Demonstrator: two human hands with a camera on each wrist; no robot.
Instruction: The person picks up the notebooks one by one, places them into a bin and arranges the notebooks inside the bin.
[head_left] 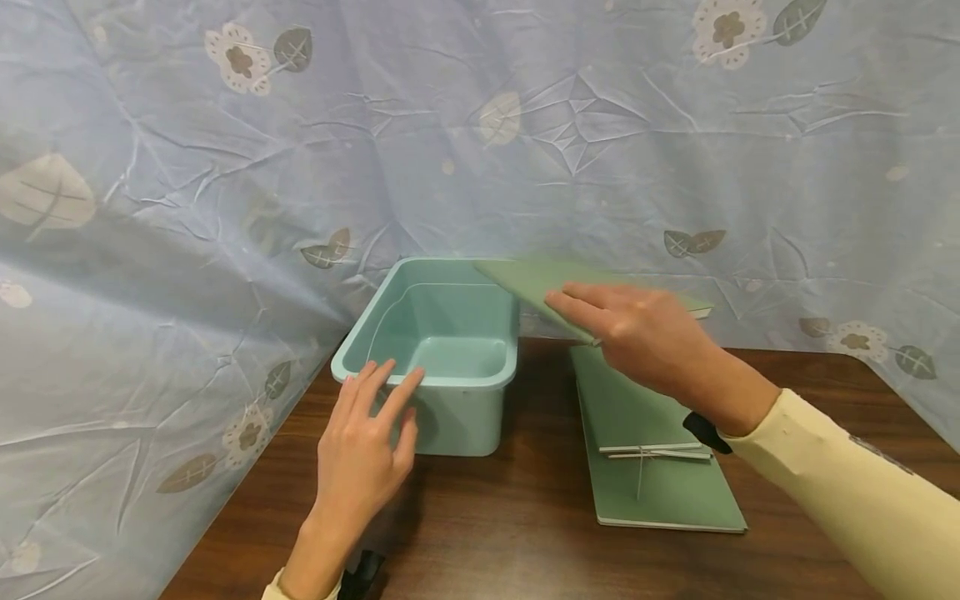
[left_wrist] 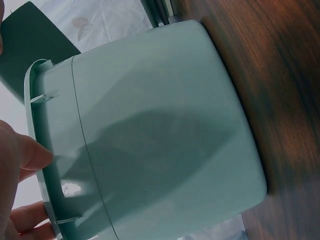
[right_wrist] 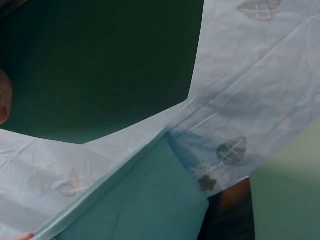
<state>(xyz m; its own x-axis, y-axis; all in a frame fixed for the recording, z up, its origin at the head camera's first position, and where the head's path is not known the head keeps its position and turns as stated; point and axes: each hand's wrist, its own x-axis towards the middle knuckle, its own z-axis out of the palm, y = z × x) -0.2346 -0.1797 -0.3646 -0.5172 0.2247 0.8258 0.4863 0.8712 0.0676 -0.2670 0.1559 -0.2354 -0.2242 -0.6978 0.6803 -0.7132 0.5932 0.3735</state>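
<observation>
In the head view my right hand (head_left: pixel 645 333) grips a thin green notebook (head_left: pixel 536 282), tilted over the right rim of a pale teal plastic bin (head_left: pixel 457 417). The same notebook (right_wrist: pixel 100 65) looks dark in the right wrist view, where only a fingertip shows at its left edge. My left hand (head_left: pixel 363 454) holds the bin's front rim. Its thumb (left_wrist: pixel 36 154) is on the outer side, with the other fingers over the rim. The floor of the bin shows bare in the head view.
More green notebooks (head_left: pixel 637 408) lie stacked on the brown wooden table (head_left: pixel 517 533), right of the bin, with thin string across the front of the stack. A flower-and-leaf patterned cloth (head_left: pixel 420 183) hangs behind and along the left side.
</observation>
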